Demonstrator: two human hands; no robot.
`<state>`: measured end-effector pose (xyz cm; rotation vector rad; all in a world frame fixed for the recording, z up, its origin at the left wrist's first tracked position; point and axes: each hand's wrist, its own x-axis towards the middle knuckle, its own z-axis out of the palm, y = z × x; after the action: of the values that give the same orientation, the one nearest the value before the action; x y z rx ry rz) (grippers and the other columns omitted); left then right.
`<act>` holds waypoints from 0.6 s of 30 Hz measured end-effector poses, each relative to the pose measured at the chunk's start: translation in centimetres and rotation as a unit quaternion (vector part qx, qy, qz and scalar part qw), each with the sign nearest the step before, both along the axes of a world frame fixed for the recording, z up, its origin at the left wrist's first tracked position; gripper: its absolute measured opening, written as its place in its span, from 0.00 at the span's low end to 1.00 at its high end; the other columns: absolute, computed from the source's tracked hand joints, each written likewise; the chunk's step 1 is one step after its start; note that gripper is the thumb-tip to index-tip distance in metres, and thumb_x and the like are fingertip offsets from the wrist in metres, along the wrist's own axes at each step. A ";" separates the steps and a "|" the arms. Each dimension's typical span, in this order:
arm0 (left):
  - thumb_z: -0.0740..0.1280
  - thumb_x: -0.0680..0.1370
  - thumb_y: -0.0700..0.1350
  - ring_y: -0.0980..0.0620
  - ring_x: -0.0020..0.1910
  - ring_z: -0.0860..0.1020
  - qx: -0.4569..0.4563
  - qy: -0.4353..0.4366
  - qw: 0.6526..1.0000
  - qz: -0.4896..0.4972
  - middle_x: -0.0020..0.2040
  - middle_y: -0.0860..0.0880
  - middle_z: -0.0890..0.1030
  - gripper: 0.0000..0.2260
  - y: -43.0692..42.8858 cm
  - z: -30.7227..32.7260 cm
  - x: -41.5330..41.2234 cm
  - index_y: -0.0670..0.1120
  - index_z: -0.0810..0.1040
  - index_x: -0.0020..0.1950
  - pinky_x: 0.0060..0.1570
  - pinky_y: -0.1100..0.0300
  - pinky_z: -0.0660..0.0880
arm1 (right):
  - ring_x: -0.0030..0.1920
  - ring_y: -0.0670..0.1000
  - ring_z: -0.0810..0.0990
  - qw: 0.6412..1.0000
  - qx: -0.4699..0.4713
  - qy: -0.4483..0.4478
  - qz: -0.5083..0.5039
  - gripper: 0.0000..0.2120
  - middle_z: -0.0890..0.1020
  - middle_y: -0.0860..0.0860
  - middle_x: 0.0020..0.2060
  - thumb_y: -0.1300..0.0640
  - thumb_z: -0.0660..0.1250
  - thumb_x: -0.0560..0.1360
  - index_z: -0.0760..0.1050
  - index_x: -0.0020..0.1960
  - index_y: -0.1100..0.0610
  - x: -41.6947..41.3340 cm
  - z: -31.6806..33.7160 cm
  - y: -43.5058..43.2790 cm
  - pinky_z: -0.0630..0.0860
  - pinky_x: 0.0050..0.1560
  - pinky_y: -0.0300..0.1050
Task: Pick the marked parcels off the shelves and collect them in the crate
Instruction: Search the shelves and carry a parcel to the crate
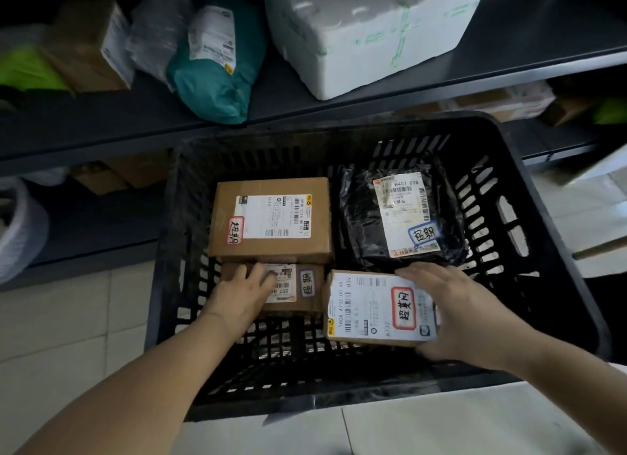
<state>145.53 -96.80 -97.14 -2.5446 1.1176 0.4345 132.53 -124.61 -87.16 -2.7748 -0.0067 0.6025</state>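
Observation:
A black slatted crate (pixel 549 251) stands on the floor below the shelves. Inside it lie a large brown box (pixel 271 247) with a red-framed sticker, a black plastic bag parcel (pixel 366 224) with a blue-framed sticker, and a small brown box (pixel 305 302) partly under the large one. My left hand (pixel 241 292) rests on the small brown box with fingers spread over its label. My right hand (pixel 464 312) grips a white-labelled box (pixel 369 308) with a red-framed sticker at the crate's near right, fingers over its far edge and thumb below.
A dark metal shelf (pixel 101 125) above the crate carries a teal bag parcel (pixel 220 81), a white foam box (pixel 366 30), a brown box (pixel 88 47) and a grey bag (pixel 152 30). Lower shelves hold more boxes. Pale floor tiles (pixel 68 336) surround the crate.

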 end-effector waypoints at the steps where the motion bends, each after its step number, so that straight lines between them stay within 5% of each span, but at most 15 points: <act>1: 0.79 0.55 0.38 0.43 0.41 0.76 0.028 0.043 0.999 0.002 0.50 0.43 0.70 0.33 -0.4 0.7 0.1 0.43 0.67 0.56 0.23 0.57 0.71 | 0.65 0.45 0.64 1.000 0.002 0.007 0.004 0.47 0.63 0.41 0.70 0.45 0.74 0.61 0.55 0.75 0.46 0.3 0.0 0.5 0.58 0.65 0.32; 4: 0.62 0.77 0.38 0.43 0.57 0.72 0.097 0.113 0.989 -0.001 0.62 0.43 0.68 0.20 -1.2 2.8 1.3 0.44 0.63 0.68 0.43 0.52 0.72 | 0.66 0.46 0.64 0.999 0.002 0.026 0.023 0.48 0.62 0.41 0.71 0.44 0.73 0.62 0.53 0.76 0.46 1.3 0.1 2.2 0.58 0.62 0.33; 10: 0.60 0.78 0.39 0.47 0.53 0.73 0.041 0.039 0.992 -0.110 0.54 0.46 0.75 0.12 -0.3 8.8 2.8 0.45 0.70 0.62 0.42 0.54 0.69 | 0.69 0.49 0.62 0.994 0.037 0.087 0.056 0.48 0.59 0.45 0.73 0.47 0.73 0.66 0.50 0.77 0.48 3.2 0.2 5.7 0.59 0.67 0.36; 18: 0.59 0.80 0.45 0.49 0.56 0.72 -0.083 0.014 0.994 -0.070 0.54 0.51 0.76 0.12 5.0 12.0 2.4 0.50 0.74 0.61 0.56 0.53 0.69 | 0.70 0.49 0.64 0.978 0.101 0.152 0.098 0.44 0.63 0.49 0.73 0.51 0.73 0.69 0.53 0.77 0.54 7.2 -0.1 10.4 0.63 0.69 0.38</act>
<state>147.94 -91.82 -85.10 -2.5855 1.3847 0.3562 139.71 -114.17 -87.30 -2.4774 -0.2628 1.0119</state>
